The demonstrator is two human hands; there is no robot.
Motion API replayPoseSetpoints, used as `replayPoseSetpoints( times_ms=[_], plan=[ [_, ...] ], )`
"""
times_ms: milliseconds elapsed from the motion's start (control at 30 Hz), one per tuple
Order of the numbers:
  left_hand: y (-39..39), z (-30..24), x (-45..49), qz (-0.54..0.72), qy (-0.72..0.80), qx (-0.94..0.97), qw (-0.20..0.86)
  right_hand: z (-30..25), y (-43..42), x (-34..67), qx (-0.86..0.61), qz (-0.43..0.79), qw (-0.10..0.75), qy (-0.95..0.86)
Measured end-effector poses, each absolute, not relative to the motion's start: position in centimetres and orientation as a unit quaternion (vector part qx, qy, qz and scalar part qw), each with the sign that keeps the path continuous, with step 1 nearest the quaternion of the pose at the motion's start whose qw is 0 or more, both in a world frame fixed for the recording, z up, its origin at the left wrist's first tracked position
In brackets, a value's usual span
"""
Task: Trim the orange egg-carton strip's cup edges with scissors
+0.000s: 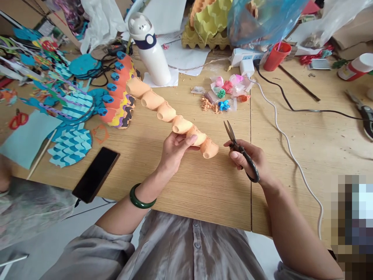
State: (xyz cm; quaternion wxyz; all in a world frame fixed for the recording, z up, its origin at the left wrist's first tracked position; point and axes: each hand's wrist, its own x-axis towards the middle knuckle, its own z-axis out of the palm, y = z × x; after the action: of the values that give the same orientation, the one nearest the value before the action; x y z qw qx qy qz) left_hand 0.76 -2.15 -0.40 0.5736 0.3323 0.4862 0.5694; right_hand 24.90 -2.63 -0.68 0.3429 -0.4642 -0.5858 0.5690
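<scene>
My left hand (175, 151) grips an orange strip of egg-carton cups (166, 111) near its lower right end, thumb on top and fingers beneath. The strip slants up and to the left above the table. In my right hand (247, 157) is a pair of black scissors (243, 149), blades parted slightly and pointing up and left, apart from the strip. Beyond the strip's far end stands a painted egg-carton piece (119, 93) in orange, yellow, purple and black with blue knobs.
A black phone (96, 174) lies at the table's front left, near blue paper crafts (71, 146). A white bottle (154, 58) stands behind. Wrapped clay lumps (223, 91), a power strip (247, 58), cables and a red cup (276, 56) lie right of it. Someone's arm (4, 175) shows at left.
</scene>
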Motion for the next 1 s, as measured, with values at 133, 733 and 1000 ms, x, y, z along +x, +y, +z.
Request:
replayPoseSetpoints(
  times_ms=[133,733,1000],
  plan=[
    [-2.4,-0.8,1.0,0.564,0.474,0.348,0.580,-0.1,-2.8,24.4,-0.487,0.511,0.348,-0.617],
    [-3.1,-1.4,1.2,0.550,0.455,0.351,0.607,1.1,-3.0,22.9,-0.447,0.086,0.140,-0.879],
    [-3.4,-1.7,1.3,0.536,0.454,0.319,0.636,1.2,-3.6,22.7,-0.458,0.030,0.078,-0.885]
  ],
)
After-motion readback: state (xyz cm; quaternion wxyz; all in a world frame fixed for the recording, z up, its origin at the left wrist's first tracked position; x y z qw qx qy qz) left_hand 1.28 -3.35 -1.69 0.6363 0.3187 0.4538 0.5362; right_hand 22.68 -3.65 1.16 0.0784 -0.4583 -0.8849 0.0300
